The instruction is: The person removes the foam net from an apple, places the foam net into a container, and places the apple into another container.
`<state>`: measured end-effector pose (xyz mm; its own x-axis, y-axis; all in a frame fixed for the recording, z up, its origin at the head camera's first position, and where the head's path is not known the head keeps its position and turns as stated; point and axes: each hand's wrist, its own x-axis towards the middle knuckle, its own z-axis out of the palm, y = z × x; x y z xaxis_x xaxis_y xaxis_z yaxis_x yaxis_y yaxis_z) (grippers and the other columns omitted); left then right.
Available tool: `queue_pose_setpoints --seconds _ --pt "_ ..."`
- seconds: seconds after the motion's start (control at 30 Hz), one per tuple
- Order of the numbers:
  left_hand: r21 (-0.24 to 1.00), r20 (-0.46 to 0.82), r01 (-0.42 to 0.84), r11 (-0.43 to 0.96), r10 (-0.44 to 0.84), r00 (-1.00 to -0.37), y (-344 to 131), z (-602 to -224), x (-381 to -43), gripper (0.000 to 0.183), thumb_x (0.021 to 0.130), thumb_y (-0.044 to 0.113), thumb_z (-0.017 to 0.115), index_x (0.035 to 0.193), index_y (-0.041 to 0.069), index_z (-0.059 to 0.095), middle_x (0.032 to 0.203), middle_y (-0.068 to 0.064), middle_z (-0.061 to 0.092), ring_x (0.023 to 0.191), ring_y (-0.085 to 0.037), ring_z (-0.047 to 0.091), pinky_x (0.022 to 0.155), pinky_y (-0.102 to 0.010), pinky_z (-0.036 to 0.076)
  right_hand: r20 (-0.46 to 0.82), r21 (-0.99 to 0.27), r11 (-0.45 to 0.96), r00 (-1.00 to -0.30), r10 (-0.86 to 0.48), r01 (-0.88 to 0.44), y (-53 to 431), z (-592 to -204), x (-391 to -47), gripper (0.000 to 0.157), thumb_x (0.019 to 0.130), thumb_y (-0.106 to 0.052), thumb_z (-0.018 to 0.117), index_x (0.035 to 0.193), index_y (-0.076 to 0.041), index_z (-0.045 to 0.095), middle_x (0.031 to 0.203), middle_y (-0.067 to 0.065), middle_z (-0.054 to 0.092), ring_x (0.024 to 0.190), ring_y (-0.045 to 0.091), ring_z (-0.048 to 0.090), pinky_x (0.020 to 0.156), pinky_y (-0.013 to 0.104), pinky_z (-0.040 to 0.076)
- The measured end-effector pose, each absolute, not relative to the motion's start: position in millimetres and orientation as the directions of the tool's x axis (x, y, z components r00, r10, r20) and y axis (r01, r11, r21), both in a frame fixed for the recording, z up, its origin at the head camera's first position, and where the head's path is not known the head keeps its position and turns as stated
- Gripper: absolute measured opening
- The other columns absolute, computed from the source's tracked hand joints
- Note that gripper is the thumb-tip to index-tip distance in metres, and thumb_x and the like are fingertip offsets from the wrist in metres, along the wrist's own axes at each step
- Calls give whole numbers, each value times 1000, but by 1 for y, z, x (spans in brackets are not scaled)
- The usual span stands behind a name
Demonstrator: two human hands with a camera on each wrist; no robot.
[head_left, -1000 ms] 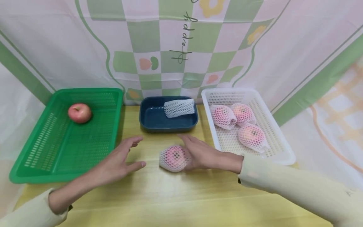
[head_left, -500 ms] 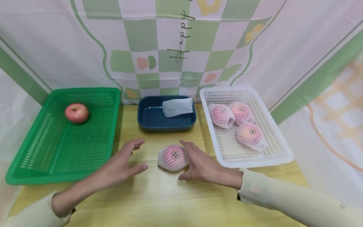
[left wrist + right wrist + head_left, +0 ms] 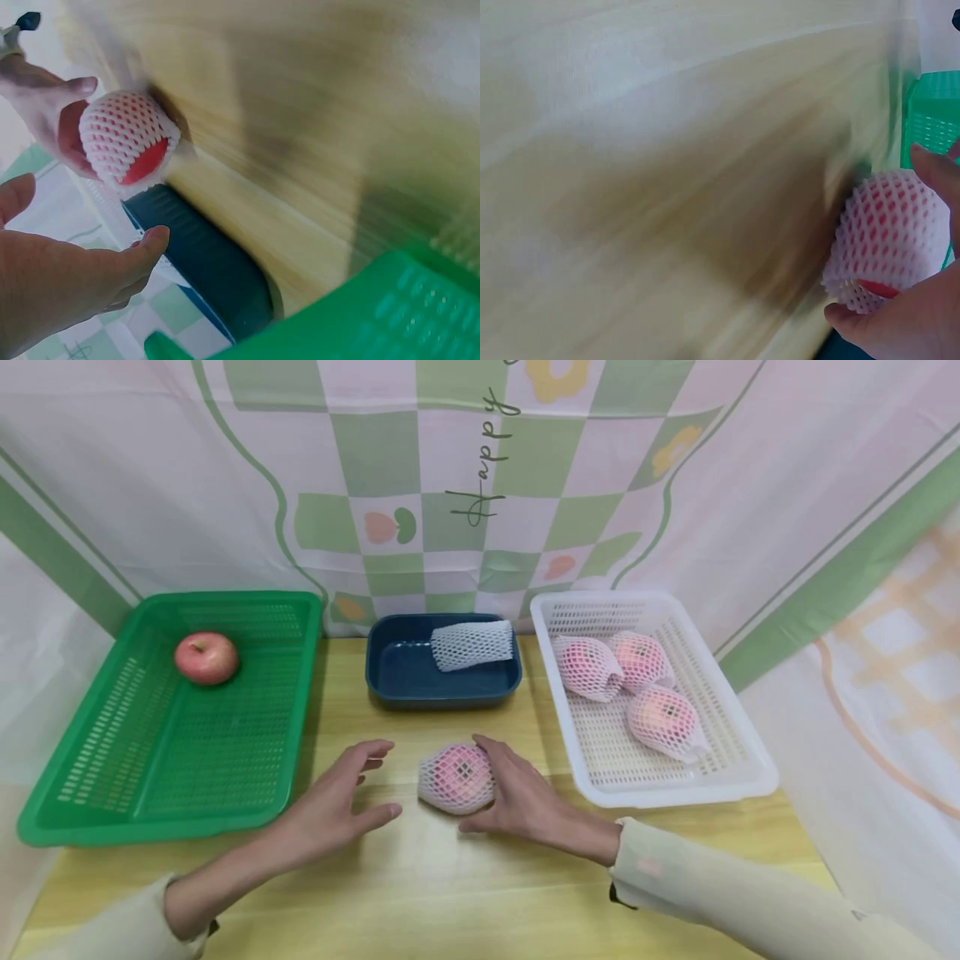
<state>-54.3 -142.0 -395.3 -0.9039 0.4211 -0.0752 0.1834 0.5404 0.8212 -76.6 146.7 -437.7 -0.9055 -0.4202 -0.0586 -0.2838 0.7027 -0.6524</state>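
Note:
An apple [image 3: 456, 779] in a white foam net lies on the table between the hands; a patch of bare red skin shows at one end in the left wrist view. My right hand [image 3: 521, 797] holds it from the right, thumb on the near side and fingers on the far side. My left hand [image 3: 322, 806] hovers to the left of the apple, apart from it, thumb and fingers spread and holding nothing. In the right wrist view the netted apple [image 3: 889, 232] sits between thumb and fingers.
A green basket [image 3: 296, 760] with one bare apple [image 3: 207, 658] stands left. At the back, a dark blue tray [image 3: 397, 700] bears a foam net sleeve [image 3: 472, 645]. A white basket [image 3: 577, 768] on the right contains three netted apples [image 3: 663, 718]. A patterned cloth hangs behind.
My right hand loosened at the apple's side, then closed in around it again. My left hand has shifted slightly right and nearer to me. The apple stays about where it was.

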Motion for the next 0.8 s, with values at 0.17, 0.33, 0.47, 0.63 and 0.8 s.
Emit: queue_pose_setpoints --seconds 0.17,0.33,0.47,0.63,0.8 --pt "843 -86 159 513 420 -904 -136 -405 -54 74 96 20 80 154 -2 41 154 -26 49 141 -44 50 117 -59 45 -29 -675 673 -900 -434 -303 145 -446 -77 119 66 -30 103 158 5 36 152 25 53 136 40 57 116 56 48" --pt "864 -111 118 489 414 -903 -131 -411 -55 74 96 17 79 155 -2 40 156 -25 47 142 -44 49 119 -58 42 -2 -698 649 -905 -425 -303 143 -451 -78 119 66 -31 104 158 4 37 154 24 52 138 39 56 117 55 46" --pt "866 -155 65 496 389 -908 -129 -414 -55 74 96 18 79 156 0 39 157 -24 47 143 -43 49 120 -59 41 15 -724 620 -905 -424 -303 142 -454 -80 118 66 -30 103 159 3 38 154 23 53 137 38 56 117 55 47" --pt "866 -180 25 499 358 -916 -127 -419 -55 72 97 18 78 155 2 40 157 -24 47 143 -43 50 120 -59 41 53 -742 594 -911 -409 -309 142 -459 -82 105 67 -28 102 152 0 47 143 16 62 128 31 63 111 51 53" --pt "890 -178 1 455 349 -920 -126 -425 -55 66 100 14 74 155 1 40 159 -23 46 144 -42 49 121 -55 42 69 -746 592 -919 -388 -306 145 -463 -83 97 67 -29 102 147 -2 53 135 12 67 120 27 67 106 47 57"
